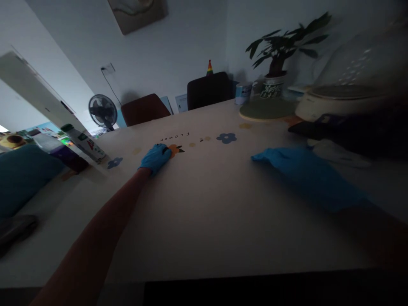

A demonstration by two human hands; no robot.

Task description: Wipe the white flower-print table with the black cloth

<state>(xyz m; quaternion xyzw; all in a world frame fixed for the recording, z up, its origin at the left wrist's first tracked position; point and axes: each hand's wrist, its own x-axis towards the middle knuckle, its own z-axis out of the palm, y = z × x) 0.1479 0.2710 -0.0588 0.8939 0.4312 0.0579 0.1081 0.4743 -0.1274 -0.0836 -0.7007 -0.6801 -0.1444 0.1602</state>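
Note:
My left hand (156,158), in a blue glove, rests on the pale tablecloth (204,212) beside a printed orange flower (174,150). Its fingers look curled, with a small dark patch showing among them; whether that is an object or part of the print is unclear. My right hand (296,172), also blue-gloved, is over the right side of the table, its tip pointing left. Motion blur smears its fingers, and no held object can be made out. Just beyond it lies a crumpled whitish item (339,153).
A white carton with a green cap (84,142) and a dark bottle (60,148) stand at the left. Back right are a green round mat (267,109), a potted plant (276,72), a can (243,93) and a domed appliance (344,97). Chairs (210,89) line the far edge.

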